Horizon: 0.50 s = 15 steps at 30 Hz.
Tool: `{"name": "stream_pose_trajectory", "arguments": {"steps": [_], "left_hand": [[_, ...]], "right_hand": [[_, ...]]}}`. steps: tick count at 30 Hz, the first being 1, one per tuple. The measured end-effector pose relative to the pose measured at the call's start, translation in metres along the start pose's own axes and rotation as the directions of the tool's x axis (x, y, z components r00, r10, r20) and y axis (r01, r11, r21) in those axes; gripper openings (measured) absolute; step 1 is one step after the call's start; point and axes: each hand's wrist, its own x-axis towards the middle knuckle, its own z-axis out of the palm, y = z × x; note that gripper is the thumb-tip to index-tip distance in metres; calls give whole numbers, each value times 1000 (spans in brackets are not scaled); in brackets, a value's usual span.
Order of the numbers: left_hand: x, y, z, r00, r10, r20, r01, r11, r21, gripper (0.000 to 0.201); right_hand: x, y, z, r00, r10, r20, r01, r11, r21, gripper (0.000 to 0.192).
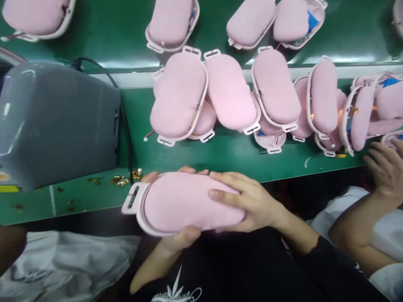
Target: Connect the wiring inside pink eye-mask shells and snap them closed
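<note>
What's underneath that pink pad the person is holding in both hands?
Under the pink pad the left hand cradles it, thumb showing below; the right hand grips its end. Below lies dark clothing. The pad's underside is hidden.

Ahead of us, bare green bench (226, 157) offers passage. A grey machine (56, 121) blocks the left, crowded pink pads (229, 96) lie beyond, and a co-worker's hand (385, 167) crowds the right.

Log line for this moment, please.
left hand: under pink pad | right hand: gripping pad | pile: on green bench
</note>
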Motion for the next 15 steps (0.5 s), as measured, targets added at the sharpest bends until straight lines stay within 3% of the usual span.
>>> {"name": "stream_pose_trajectory", "arguments": {"steps": [3, 8, 12, 15], "left_hand": [[12, -4, 16, 992, -17, -124, 0, 991, -135, 88], [32, -13, 20, 988, 58, -146, -78, 988, -134, 75], [30, -14, 15, 995, -18, -101, 22, 999, 36, 79], [25, -14, 14, 995, 5, -96, -8, 1000, -30, 83]], "right_hand": [[10, 6, -13, 999, 19, 37, -19, 1000, -2, 82], [25, 20, -30, 974, 160, 160, -180, 976, 121, 56], [28, 19, -32, 947, 237, 215, -260, 962, 84, 72], [29, 18, -36, 940, 261, 217, -293, 947, 131, 65]]}}
